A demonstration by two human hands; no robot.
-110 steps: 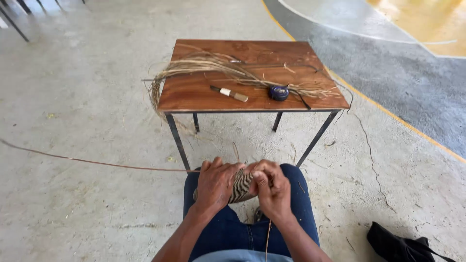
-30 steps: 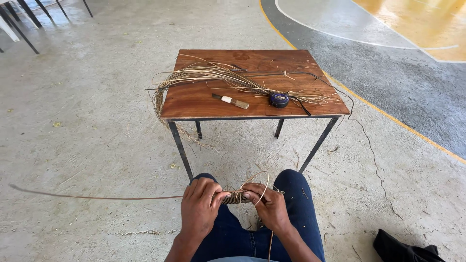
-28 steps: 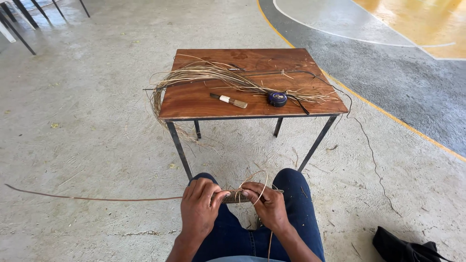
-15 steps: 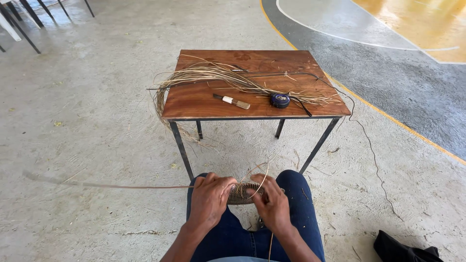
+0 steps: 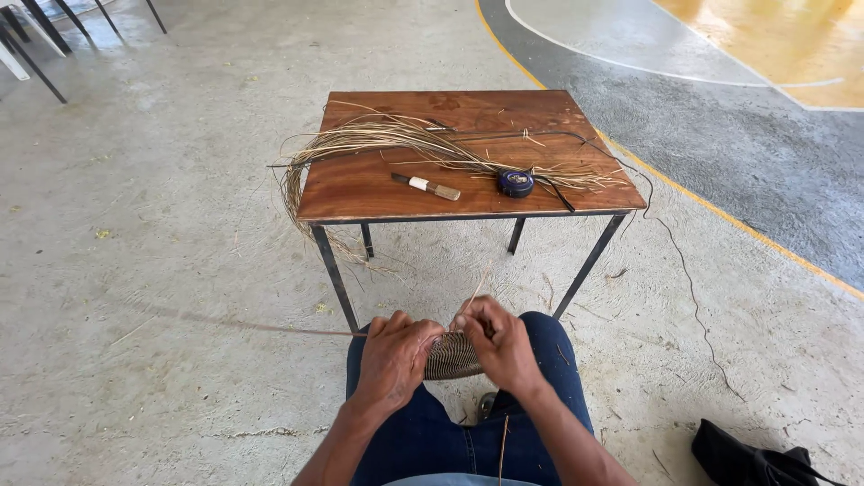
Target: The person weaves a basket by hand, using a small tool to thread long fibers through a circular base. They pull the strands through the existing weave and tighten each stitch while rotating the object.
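Observation:
A small woven piece of tan and dark fibre (image 5: 450, 356) rests on my lap between both hands. My left hand (image 5: 394, 360) grips its left side, and a long thin strand (image 5: 243, 324) runs out from that hand to the left, blurred. My right hand (image 5: 498, 344) holds the right side and pinches a short strand (image 5: 472, 293) that sticks up. Ahead stands a brown wooden table (image 5: 360, 184) with a bundle of dry fibre strands (image 5: 405, 142), a knife with a wooden handle (image 5: 426, 186) and a round blue tape measure (image 5: 516, 183).
The floor is rough concrete. A black bag (image 5: 751, 459) lies at the lower right. Dark chair legs (image 5: 36, 36) show at the top left. A black cord (image 5: 684, 270) trails off the table's right side across the floor. My legs are in blue jeans (image 5: 441, 432).
My hands have come together on the woven piece. The long strand to the left has shifted and is now blurred with motion. A short strand now points up from my right hand.

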